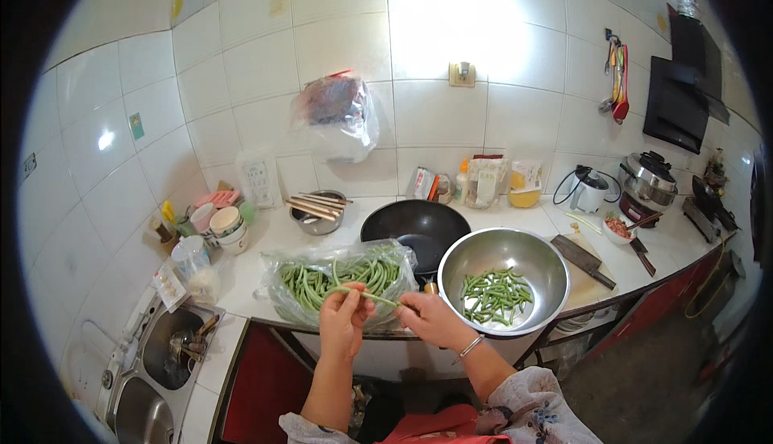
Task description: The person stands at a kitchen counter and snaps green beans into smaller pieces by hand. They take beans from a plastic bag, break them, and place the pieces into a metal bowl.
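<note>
One long green bean (377, 297) is stretched between my two hands at the front edge of the counter. My left hand (345, 315) pinches its middle, and my right hand (435, 317) grips the right end with fingers closed. Behind my left hand lies an open clear plastic bag (278, 291) full of whole green beans (310, 279). To the right of my right hand stands a wide steel bowl (547, 271) with short bean pieces (498, 295) on its bottom.
A black wok (415, 223) sits behind the bag and bowl. A cleaver (584, 261) rests on a cutting board (584, 287) at the right. Beyond are a white bowl of chopped meat (618, 231) and a pressure cooker (648, 182). A double sink (161, 375) is at the left.
</note>
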{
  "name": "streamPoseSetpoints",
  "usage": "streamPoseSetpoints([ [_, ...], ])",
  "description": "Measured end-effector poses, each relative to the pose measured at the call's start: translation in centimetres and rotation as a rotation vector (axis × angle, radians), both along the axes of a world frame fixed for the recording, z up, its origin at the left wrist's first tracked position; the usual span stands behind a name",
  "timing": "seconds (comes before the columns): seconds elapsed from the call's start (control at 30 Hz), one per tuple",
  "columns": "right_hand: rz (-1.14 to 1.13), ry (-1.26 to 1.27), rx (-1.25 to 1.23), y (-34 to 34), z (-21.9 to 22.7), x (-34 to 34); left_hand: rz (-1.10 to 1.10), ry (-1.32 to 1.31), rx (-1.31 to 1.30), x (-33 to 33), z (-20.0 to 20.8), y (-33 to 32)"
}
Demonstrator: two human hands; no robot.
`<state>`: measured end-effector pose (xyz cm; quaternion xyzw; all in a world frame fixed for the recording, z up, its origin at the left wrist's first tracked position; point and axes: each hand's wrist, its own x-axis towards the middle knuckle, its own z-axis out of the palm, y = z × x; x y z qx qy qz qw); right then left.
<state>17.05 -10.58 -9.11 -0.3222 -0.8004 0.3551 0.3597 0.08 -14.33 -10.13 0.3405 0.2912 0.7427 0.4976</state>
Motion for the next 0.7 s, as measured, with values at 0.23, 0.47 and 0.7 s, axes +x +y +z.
streamPoseSetpoints([
  [0.23, -0.534, -0.156, 0.252, 3.0, -2.7, -0.7, 0.210, 0.252, 0.162, 2.4, -0.7, -0.4],
  [0.47, 0.065, 0.480, -0.334, 3.8, -2.1, -0.8, 0.003, 0.062, 0.010, 1.2, -0.7, 1.8],
  [0.7, 0.285, 0.401, -0.646, 2.7, -2.0, 0.1, -0.090, 0.134, -0.073, 1.6, -1.8, 1.7],
])
